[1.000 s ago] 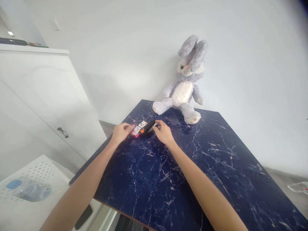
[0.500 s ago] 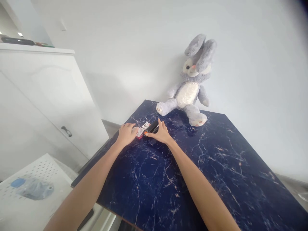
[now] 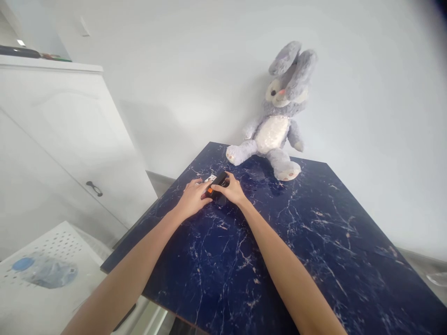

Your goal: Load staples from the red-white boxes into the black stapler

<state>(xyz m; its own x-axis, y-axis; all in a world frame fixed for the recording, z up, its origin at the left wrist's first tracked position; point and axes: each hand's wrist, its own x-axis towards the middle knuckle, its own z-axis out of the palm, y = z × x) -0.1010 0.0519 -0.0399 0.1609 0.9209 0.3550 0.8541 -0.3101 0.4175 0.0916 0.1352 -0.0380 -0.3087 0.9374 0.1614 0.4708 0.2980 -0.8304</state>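
Observation:
My right hand (image 3: 231,189) grips a small black box with an orange patch at its near end (image 3: 220,178) from the right side, thumb on top near the orange patch. My left hand (image 3: 194,197) lies over a small red-and-white box, its thumb around the near side and its fingers along the far side. Only a bit of red on that box (image 3: 204,195) shows between hand and black box. Another small white printed box (image 3: 211,177) sits just beyond my left fingertips, against the black box. All rest on the dark blue marbled tabletop (image 3: 223,260).
A grey plush rabbit (image 3: 274,132) sits at the table's back edge against the white wall. To the left are a white cabinet (image 3: 52,121) and a lower white perforated surface (image 3: 66,235) carrying a clear plastic bottle with a blue cap (image 3: 49,272).
My left hand has shifted right and over the red-and-white box, its thumb now around the near side. My right hand stays on the black box, nearly unmoved.

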